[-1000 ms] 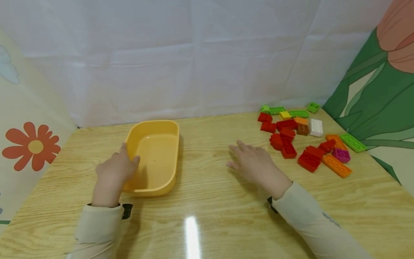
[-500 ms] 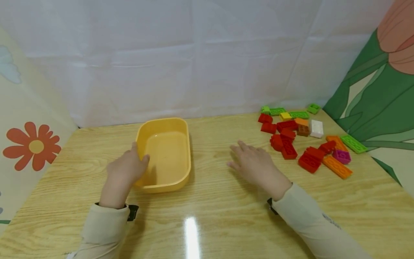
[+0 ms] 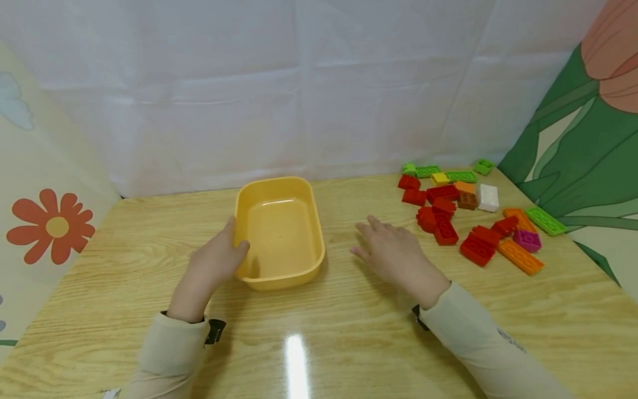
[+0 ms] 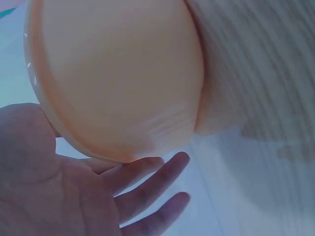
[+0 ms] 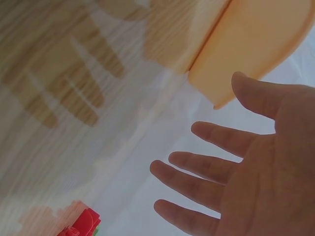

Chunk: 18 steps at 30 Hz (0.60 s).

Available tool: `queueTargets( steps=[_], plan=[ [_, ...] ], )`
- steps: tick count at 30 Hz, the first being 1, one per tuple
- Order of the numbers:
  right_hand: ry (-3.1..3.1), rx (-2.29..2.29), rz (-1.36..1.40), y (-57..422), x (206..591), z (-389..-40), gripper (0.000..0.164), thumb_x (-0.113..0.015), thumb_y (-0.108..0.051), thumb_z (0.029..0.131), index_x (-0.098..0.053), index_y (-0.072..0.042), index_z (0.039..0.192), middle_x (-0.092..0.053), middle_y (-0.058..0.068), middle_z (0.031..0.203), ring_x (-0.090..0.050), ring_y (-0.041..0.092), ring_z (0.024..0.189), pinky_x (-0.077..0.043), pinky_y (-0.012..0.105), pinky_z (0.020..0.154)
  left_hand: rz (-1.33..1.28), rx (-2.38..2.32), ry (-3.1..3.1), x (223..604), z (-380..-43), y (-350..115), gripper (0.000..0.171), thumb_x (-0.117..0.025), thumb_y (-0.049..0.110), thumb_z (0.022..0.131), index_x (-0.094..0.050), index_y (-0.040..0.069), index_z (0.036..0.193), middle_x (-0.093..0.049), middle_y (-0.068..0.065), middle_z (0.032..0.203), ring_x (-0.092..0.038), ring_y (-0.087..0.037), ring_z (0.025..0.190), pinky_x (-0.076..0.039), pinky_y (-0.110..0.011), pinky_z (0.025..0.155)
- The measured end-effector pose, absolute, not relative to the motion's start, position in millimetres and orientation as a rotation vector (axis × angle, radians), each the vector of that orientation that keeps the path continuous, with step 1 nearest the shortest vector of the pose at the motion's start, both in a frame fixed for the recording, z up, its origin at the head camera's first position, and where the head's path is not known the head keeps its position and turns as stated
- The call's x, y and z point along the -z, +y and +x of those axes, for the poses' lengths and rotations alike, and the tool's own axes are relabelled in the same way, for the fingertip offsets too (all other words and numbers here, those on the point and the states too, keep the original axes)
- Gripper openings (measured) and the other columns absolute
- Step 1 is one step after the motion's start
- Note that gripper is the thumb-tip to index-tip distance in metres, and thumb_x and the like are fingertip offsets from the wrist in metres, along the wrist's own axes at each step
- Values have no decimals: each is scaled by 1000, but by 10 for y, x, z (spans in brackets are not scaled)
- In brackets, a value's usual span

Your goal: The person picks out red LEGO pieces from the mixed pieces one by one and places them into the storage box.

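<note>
Across goes the yellow tray (image 3: 279,238), moving rightward and slightly farther back, the left hand (image 3: 215,260) travelling with it, now nearer the right hand (image 3: 394,255)!

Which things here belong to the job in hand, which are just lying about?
In the job:
yellow tray, gripped by the left hand

Apparently just lying about, no hand on them:
red bricks
orange bricks
green bricks
yellow brick
brown brick
white brick
purple brick

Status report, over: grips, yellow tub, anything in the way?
Left grip pinches left side of yellow tub, upright. Right grip holding nothing, between tub and blocks. Right grip could block tub if slid right.
</note>
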State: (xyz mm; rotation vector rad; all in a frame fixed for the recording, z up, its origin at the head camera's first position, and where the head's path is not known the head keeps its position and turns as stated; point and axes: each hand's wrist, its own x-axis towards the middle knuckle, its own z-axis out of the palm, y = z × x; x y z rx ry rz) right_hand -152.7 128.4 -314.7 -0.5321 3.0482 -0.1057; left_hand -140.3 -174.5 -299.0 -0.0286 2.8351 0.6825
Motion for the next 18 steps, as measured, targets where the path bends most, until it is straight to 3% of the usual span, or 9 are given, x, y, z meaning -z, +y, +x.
queueTargets(
  steps=[10, 18],
  plan=[
    [3039, 138, -512, 1283, 3127, -1534, 59, -46, -43, 95, -43, -6, 140, -38, 25, 148, -44, 43, 126, -41, 63, 102, 77, -888, 2774, 3079, -1423, -1653, 66, -30, 22, 99, 8, 5, 150, -20, -22, 156, -42, -34, 127, -42, -59, 102],
    [3042, 148, -507, 1346, 3057, -1557, 58, -46, -42, 95, -42, -5, 140, -39, 26, 148, -44, 44, 125, -40, 65, 102, 182, -1196, 2649, 3185, -1478, -1550, 68, -30, 14, 98, 15, 1, 147, -1, -24, 158, -9, -33, 142, -15, -56, 118]
  ],
)
